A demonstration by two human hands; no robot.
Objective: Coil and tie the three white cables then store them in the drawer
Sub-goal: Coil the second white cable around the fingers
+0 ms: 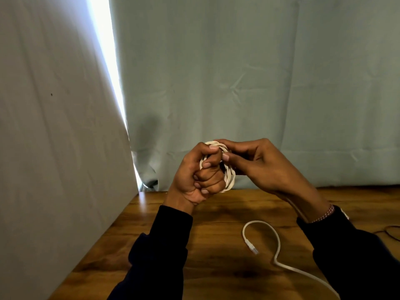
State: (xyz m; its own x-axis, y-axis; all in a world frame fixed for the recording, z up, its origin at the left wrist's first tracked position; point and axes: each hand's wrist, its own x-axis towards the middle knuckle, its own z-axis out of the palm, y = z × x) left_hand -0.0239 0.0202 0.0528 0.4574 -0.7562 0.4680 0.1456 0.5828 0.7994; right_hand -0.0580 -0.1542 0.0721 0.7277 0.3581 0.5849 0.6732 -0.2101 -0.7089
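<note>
I see my left hand (200, 177) held above the table (216, 224), its grip curled tight round the coiled white cable (228, 179). My right hand (257, 163) pinches the coil's upper rim between thumb and fingertips. A second white cable (278, 241) lies loose on the table below my right wrist, its plug end (252, 247) pointing toward me. Pale curtains (259, 72) hang behind.

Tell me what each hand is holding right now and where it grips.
The left hand grips the coiled white cable around its left side; the right hand pinches the coil's top edge.
</note>
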